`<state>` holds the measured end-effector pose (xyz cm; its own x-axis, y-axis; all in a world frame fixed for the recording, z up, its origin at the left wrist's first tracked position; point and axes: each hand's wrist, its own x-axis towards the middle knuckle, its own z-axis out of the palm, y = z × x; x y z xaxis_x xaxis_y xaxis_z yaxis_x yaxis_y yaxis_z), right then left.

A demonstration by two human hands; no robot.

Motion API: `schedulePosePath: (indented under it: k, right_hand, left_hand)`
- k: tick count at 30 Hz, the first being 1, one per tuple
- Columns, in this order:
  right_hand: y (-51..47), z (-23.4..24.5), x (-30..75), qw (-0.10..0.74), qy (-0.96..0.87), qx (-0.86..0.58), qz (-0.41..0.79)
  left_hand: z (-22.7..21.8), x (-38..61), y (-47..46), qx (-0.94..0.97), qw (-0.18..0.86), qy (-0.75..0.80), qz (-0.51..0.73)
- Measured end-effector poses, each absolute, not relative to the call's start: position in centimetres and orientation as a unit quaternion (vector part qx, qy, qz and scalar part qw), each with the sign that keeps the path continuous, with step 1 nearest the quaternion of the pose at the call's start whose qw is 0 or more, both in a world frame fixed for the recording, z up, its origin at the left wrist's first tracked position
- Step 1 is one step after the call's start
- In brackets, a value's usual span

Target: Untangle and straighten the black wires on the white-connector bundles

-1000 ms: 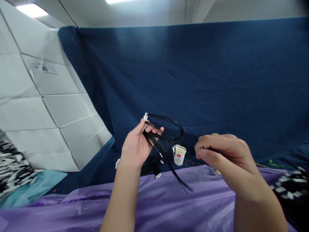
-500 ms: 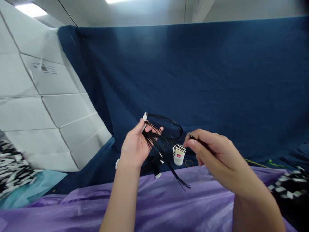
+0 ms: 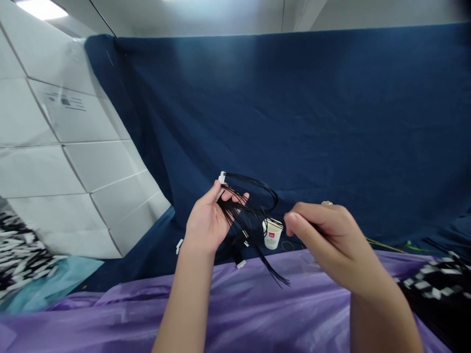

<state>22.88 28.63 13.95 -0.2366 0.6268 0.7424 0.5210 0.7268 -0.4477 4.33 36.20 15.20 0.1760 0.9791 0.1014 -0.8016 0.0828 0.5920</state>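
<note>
My left hand [image 3: 208,218] is closed on a wire harness, its thumb and fingers pinching the white connector [image 3: 221,179] at the top. Black wires [image 3: 235,215] spread out from there: some loop to the right, while a loose bundle hangs down with its free ends over the purple sheet. My right hand [image 3: 326,235] is beside them with thumb and forefinger pressed together. Several wires run towards its fingertips, but what lies in the pinch is hidden.
Below the wires stands a white paper cup [image 3: 272,235] with a red label, a rubber band [image 3: 287,246] beside it. Purple plastic [image 3: 257,309] covers the front. White boxes [image 3: 106,166] are stacked at left. Piles of black-and-white harnesses lie left [image 3: 22,255] and right [image 3: 437,279].
My right thumb and forefinger have closed further, and the dark, silvery bit seen between them is now out of sight. My left hand and its harness have hardly moved.
</note>
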Motion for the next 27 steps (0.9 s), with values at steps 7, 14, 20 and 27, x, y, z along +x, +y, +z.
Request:
schedulePosePath:
  k: [7, 14, 20, 27]
  right_hand:
    - [28.2, 13.9, 22.5, 0.489, -0.793, -0.355, 0.079]
    - [27.2, 14.2, 22.5, 0.494, -0.8, -0.327, 0.094]
    - [25.5, 14.5, 23.1, 0.495, -0.801, -0.323, 0.098]
    - [22.9, 15.1, 25.2, 0.363, -0.858, -0.26, 0.255]
  left_hand:
    - [15.1, 3.9, 36.3, 0.258, 0.713, 0.172, 0.629]
    - [15.0, 3.6, 35.5, 0.245, 0.719, 0.178, 0.625]
    - [15.4, 3.5, 34.0, 0.246, 0.722, 0.186, 0.619]
    - [15.9, 3.0, 33.0, 0.254, 0.728, 0.185, 0.609]
